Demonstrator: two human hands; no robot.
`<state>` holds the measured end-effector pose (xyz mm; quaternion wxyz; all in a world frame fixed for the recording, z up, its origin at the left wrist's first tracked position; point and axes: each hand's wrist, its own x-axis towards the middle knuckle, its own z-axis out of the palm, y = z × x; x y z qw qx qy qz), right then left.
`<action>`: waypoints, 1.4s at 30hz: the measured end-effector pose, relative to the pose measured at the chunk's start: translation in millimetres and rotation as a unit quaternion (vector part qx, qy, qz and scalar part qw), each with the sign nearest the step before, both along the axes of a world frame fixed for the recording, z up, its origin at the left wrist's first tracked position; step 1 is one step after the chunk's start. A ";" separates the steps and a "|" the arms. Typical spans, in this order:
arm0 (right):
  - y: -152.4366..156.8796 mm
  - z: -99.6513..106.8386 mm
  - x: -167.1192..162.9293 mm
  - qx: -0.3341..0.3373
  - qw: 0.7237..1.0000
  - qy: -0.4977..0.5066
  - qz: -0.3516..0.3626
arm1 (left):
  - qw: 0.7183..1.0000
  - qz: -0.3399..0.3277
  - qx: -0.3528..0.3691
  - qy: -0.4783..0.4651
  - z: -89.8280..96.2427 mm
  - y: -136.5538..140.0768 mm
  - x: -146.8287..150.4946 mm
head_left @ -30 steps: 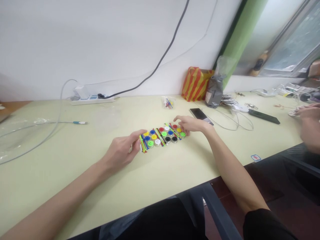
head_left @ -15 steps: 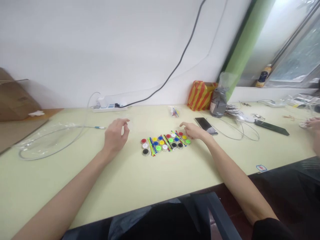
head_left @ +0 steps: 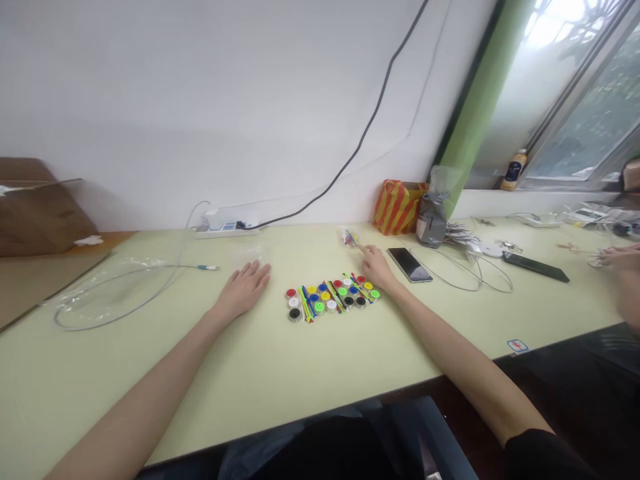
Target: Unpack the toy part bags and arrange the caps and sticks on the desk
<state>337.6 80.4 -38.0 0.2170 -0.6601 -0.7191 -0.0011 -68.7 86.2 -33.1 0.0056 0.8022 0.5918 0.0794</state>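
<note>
My left hand [head_left: 244, 288] lies flat on the table, palm down with its fingers apart, holding nothing. A faint clear plastic piece [head_left: 254, 253] is just beyond its fingertips. My right hand [head_left: 376, 265] reaches forward with the index finger stretched out. Its fingertip is at the near edge of a small clear bag [head_left: 349, 237] with coloured pieces in it; I cannot tell if it touches. Between my hands lie rows of small clear round pots with coloured tops [head_left: 331, 305]: red, white, black, yellow, blue and green. Thin coloured plastic sticks [head_left: 306, 305] lie in bundles between them.
A phone [head_left: 410, 264] lies right of my right hand. Behind it stand a striped bag [head_left: 397, 208] and a grey bag [head_left: 431, 220]. A power strip [head_left: 227, 230] is by the wall, a cable [head_left: 120, 320] at left. Another person's hand [head_left: 620, 257] is far right.
My left hand has gone from raised with curled fingers to flat on the table. The right hand has moved forward from the pots to the small bag. The view has tilted up slightly.
</note>
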 end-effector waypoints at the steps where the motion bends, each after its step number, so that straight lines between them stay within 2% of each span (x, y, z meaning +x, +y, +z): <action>1: 2.6 -1.8 0.0 0.001 1.000 -0.010 0.002 | 1.000 0.000 -0.002 0.001 0.3 0.2 0.0; 6: 20.7 -4.0 1.2 -0.012 0.999 -0.045 0.018 | 1.000 0.004 -0.006 0.011 -0.1 0.4 1.0; 11: 49.7 2.9 2.1 0.015 0.997 -0.068 0.013 | 1.000 0.003 -0.002 0.005 -1.3 -0.2 1.9; 15: 65.5 5.7 2.4 -0.013 0.997 -0.067 0.034 | 1.000 0.001 0.006 0.009 -1.4 0.1 2.0; 19: 64.9 2.8 4.4 -0.029 0.996 -0.037 0.072 | 1.000 -0.007 0.002 0.005 0.1 0.2 2.0; 24: 50.8 0.3 9.6 -0.013 0.997 -0.018 0.068 | 1.000 -0.009 0.001 0.010 2.3 -1.6 2.6; 28: 40.7 -0.2 12.3 0.019 0.999 -0.020 0.027 | 1.000 -0.010 0.002 0.017 2.9 -2.8 3.4; 32: 36.9 -6.4 13.3 0.082 0.992 0.010 -0.097 | 1.000 -0.006 0.001 0.021 3.2 -3.0 4.0; 34: 36.5 -10.8 15.7 0.066 0.986 0.040 -0.149 | 1.000 -0.005 0.003 0.024 2.9 -2.7 4.1; 38: 38.6 -16.2 24.9 -0.009 0.986 0.092 -0.140 | 1.000 -0.007 0.003 0.028 1.2 -1.2 3.5; 42: 43.7 -17.6 30.5 0.020 0.976 0.196 -0.091 | 1.000 -0.008 0.005 0.024 -0.8 0.9 2.6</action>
